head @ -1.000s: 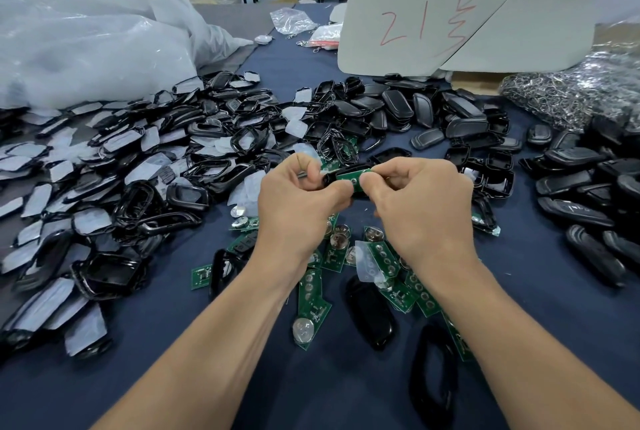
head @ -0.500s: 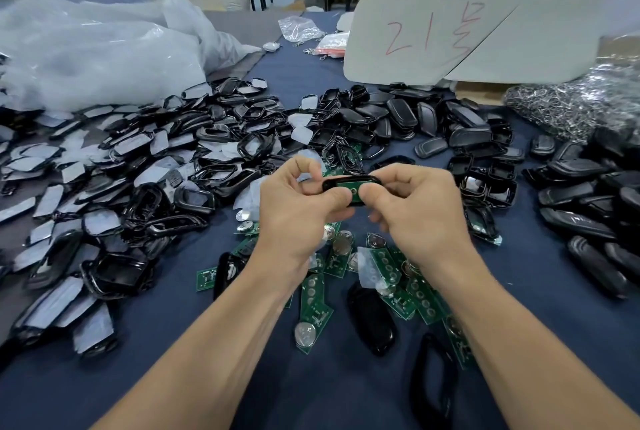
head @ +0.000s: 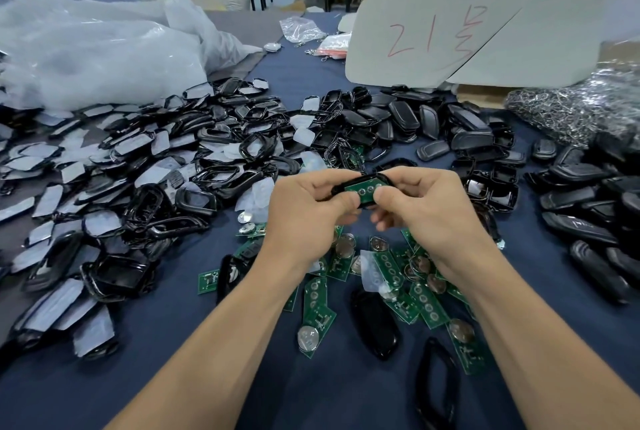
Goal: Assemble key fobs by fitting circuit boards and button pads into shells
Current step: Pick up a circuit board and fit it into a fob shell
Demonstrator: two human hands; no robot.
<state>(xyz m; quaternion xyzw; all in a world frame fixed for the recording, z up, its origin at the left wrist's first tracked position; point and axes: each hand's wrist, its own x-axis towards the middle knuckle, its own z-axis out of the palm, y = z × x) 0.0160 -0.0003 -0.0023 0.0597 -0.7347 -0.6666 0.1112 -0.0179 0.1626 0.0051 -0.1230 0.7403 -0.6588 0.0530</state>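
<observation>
Key fob shell (head: 360,187) with green circuit board (head: 363,186) inside, pinched between left hand (head: 308,218) and right hand (head: 429,211) fingers

shells (head: 145,166) left, circuit boards (head: 398,277) centre, covers (head: 585,208) right

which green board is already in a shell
The board held between the left hand and right hand: it sits inside a black shell. The other boards lie loose on the cloth.

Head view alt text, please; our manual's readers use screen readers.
The left hand and right hand pinch a black shell holding a green circuit board above a blue table. Loose boards lie under the hands, heaps of shells around.
</observation>
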